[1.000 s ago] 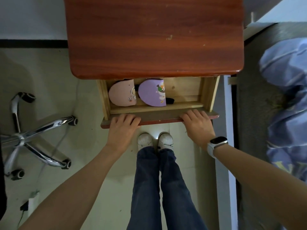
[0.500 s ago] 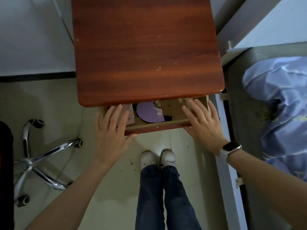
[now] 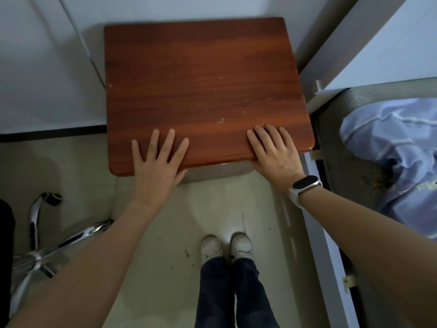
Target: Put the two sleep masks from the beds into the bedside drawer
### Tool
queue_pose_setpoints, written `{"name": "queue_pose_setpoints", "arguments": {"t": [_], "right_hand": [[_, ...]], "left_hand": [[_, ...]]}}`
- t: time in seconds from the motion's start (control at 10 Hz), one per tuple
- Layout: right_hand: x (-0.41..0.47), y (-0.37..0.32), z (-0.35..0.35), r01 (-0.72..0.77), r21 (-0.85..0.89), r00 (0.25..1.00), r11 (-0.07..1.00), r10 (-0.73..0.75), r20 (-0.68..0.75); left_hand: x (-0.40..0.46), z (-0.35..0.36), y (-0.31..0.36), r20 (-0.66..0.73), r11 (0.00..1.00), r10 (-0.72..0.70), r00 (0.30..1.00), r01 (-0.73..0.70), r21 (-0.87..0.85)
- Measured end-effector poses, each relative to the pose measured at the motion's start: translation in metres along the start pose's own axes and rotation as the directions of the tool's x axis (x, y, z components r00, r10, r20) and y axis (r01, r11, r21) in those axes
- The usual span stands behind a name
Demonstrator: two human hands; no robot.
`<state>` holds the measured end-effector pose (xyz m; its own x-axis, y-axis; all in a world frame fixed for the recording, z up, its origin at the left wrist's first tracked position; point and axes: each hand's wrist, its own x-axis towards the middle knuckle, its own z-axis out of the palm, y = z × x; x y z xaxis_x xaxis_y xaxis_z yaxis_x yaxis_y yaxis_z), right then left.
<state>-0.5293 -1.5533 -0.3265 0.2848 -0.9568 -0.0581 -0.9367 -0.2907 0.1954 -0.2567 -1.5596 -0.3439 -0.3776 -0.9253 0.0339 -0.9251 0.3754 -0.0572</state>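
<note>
Half a second ago the wooden drawer stood part open with the lilac sleep mask and the pink one lying in it; now it is pushed in under the reddish-brown wood-grain top of the bedside cabinet (image 3: 203, 91), and neither the drawer front nor the masks can be seen. Both masks are judged to be inside, out of sight beneath that surface.

At the front edge, the left hand (image 3: 157, 165) lies flat with fingers spread, its fingertips over the lip of the top and its palm hanging past the edge. Toward the right corner, the right hand (image 3: 274, 152) is likewise flat, fingers a little apart, with a dark smartwatch on a pale strap (image 3: 305, 185) at the wrist. Neither hand grips anything.

As a judgement, the closing of the drawer is the step in hand and the task looks all but done. The next move calls only for lifting both hands away, perhaps after a last press if the drawer is not seated.

Whether it is fully home cannot be told: the overhanging top hides the cabinet face, and only a dim band shows below the edge between the hands, possibly the drawer front.

Further out, white shoes (image 3: 225, 246) stand on the pale floor, a chrome chair base (image 3: 47, 245) is cut off at the left, and crumpled blue striped bedding (image 3: 397, 150) runs off the right.
</note>
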Motion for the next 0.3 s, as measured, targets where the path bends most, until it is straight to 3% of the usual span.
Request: {"name": "queue_pose_setpoints", "arguments": {"t": [0.1, 0.2, 0.3], "right_hand": [[-0.004, -0.004, -0.005, -0.031, 0.051, 0.998, 0.998, 0.028, 0.056], [-0.009, -0.011, -0.023, -0.133, 0.356, 0.983, 0.925, 0.079, 0.163], [-0.013, -0.016, -0.06, -0.265, 0.845, 0.945, 0.465, 0.298, 0.133]], "left_hand": [[-0.001, 0.0, 0.003, 0.018, 0.999, -0.02, 1.0, 0.021, -0.047], [0.001, -0.006, 0.002, 0.054, 0.979, -0.062, 0.997, 0.071, -0.193], [0.001, -0.012, 0.006, 0.093, 0.938, -0.122, 0.988, 0.145, -0.313]]}}
